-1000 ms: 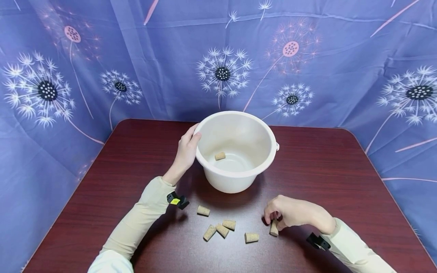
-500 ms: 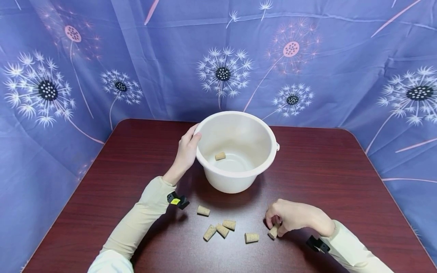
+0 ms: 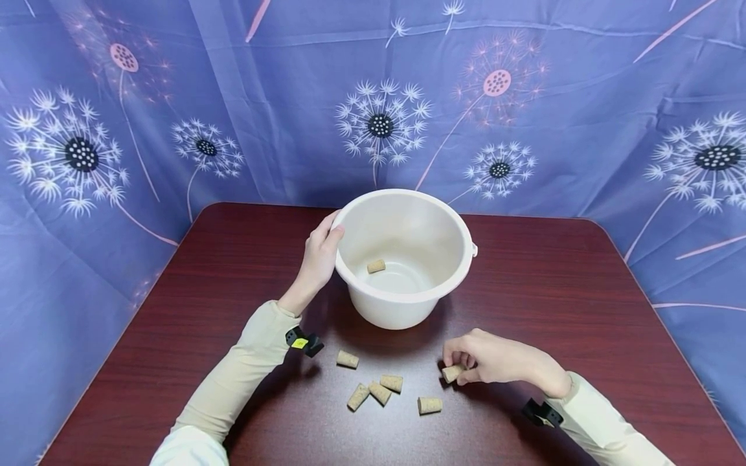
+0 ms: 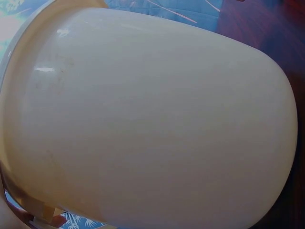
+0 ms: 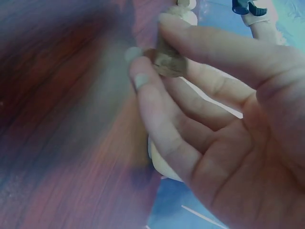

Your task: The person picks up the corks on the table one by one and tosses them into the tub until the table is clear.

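A white plastic tub (image 3: 390,310) stands at the middle of the table, its outer wall filling the left wrist view. My left hand (image 3: 317,257) grips its left rim, thumb over the edge. Inside the tub, on its floor, lies one cork stopper (image 3: 375,266). My right hand (image 3: 495,358), in front of the tub and to its right, pinches another cork (image 3: 452,373) between thumb and fingers. The right wrist view shows this held cork (image 5: 170,64) at the fingertips, just over the table.
Several loose corks lie on the dark red wooden table (image 3: 542,278): a cork (image 3: 348,360) near the left wrist, a cluster with a cork (image 3: 379,393) in the middle, and a cork (image 3: 429,406) nearest the right hand. A blue dandelion-print cloth (image 3: 291,97) hangs behind.
My right hand has picked the cork up off the table and tilted it, and moved slightly left and toward the tub. The left hand and the tub have stayed put.
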{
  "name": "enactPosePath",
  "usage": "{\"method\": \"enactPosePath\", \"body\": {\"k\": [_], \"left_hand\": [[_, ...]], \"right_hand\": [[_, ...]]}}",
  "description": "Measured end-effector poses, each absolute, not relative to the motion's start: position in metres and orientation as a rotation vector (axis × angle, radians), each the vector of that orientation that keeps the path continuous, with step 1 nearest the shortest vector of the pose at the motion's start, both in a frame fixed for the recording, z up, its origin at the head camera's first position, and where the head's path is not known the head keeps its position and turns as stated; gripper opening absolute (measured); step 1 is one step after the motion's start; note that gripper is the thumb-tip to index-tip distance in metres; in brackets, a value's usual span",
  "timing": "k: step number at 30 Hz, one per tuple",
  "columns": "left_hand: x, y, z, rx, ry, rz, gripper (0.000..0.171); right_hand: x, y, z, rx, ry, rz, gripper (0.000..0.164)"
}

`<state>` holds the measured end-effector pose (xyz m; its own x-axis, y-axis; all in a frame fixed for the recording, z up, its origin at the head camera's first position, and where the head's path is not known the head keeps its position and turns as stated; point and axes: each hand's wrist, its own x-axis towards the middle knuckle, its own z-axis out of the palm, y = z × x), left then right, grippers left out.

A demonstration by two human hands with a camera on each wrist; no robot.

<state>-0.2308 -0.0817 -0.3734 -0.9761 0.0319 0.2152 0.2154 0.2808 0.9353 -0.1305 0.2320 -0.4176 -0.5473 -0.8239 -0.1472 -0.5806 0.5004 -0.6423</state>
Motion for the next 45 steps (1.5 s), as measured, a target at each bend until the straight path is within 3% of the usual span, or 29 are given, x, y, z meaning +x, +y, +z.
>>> {"method": "enactPosePath", "body": {"k": [23,45], "left_hand": [[-0.23,-0.082,-0.374,-0.232,-2.386,-1.78,0.043],[-0.231,-0.082,-0.374,-0.223,-2.394,-1.766,0.043]], "right_hand": [[-0.134,0.231,-0.429,-1.447,2.386,-0.849,0.009],[-0.133,0.228,-0.412,-1.748,2.58,-0.756,0.025]]}}
